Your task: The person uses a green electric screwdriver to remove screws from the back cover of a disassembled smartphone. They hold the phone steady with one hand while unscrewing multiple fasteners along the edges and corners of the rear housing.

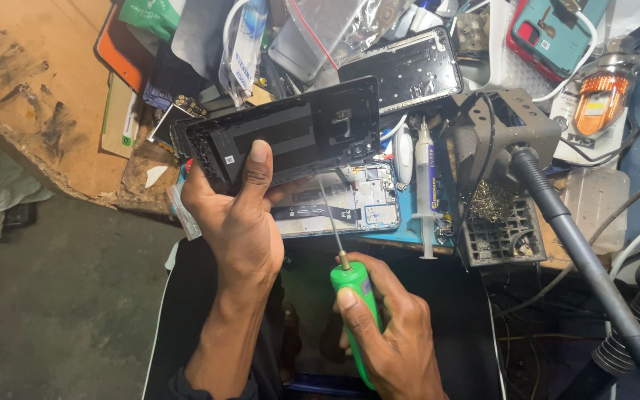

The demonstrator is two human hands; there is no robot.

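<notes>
Place: at the near edge of a crowded repair bench (46, 89), seen from above by the head camera.
Back cover: a black phone back cover (290, 133) is lifted and tilted, inner face up, above an opened phone (350, 204) that lies on the bench.
Cover and fingers: the left hand (235, 222) holds the cover from its 6 o'clock edge; the thumb (258, 159) presses flat on the inner face, pointing to 12 o'clock, and the other fingers curl beneath the cover, mostly hidden.
Left hand pose: the forearm rises from 6 o'clock, wrist straight, fingers closed tight on the cover.
Screwdriver: a green-handled screwdriver (357, 311) sits in the right hand (394, 341); its thin shaft runs toward 11 o'clock, and the tip meets the opened phone just below the cover's lower edge.
Right hand pose: it comes in from 5 o'clock, fingers wrapped round the handle, thumb lying along its left side toward the brass collar.
Hands apart: the right hand lies at 4 o'clock from the left, near it but not touching.
Nearby: a syringe (427, 192) stands at 3 o'clock from the opened phone, and a soldering iron stand (501, 148) lies beyond it.
</notes>
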